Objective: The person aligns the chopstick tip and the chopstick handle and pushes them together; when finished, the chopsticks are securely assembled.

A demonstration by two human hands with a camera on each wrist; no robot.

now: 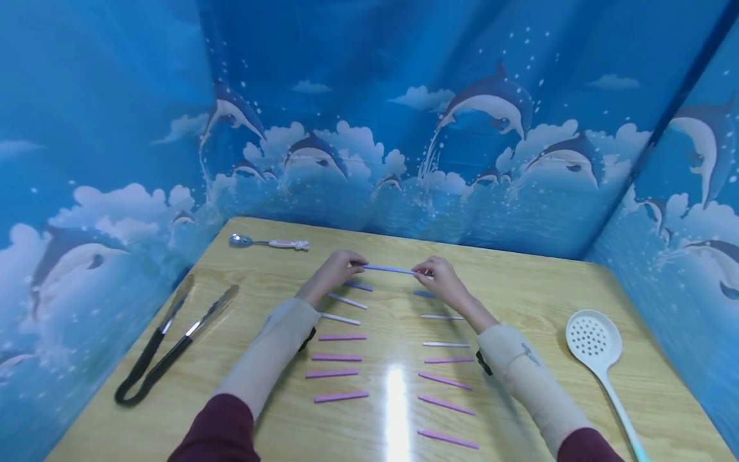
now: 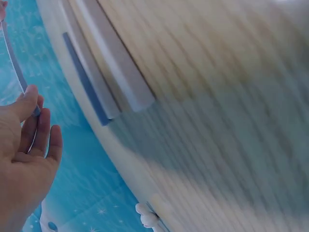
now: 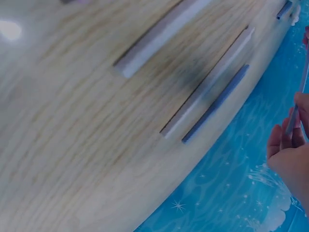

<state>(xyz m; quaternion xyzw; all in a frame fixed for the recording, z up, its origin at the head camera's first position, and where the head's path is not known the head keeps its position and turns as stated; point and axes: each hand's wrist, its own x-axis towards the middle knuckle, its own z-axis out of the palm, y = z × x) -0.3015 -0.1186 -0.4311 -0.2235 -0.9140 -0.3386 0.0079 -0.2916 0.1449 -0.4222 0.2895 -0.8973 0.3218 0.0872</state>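
Observation:
A thin blue-violet stick (image 1: 388,269) is stretched between both hands near the far part of the table. My left hand (image 1: 337,273) pinches its left end between thumb and fingers. At the other end, my right hand (image 1: 443,281) pinches it the same way. Below the hands lie two columns of similar sticks, bluish and whitish ones farther off, pink ones nearer. The left column includes a blue stick (image 1: 359,286) and a pink stick (image 1: 340,397). In the right column are a white stick (image 1: 446,344) and a pink stick (image 1: 448,439). The left wrist view shows the held stick (image 2: 14,60) slightly curved.
Black-handled tongs (image 1: 152,378) lie spread at the left of the wooden table (image 1: 392,333). A spoon (image 1: 268,243) with a pale handle is at the back left. On the right lies a white skimmer (image 1: 594,340). Dolphin-printed curtains (image 1: 369,167) enclose the table's back and sides.

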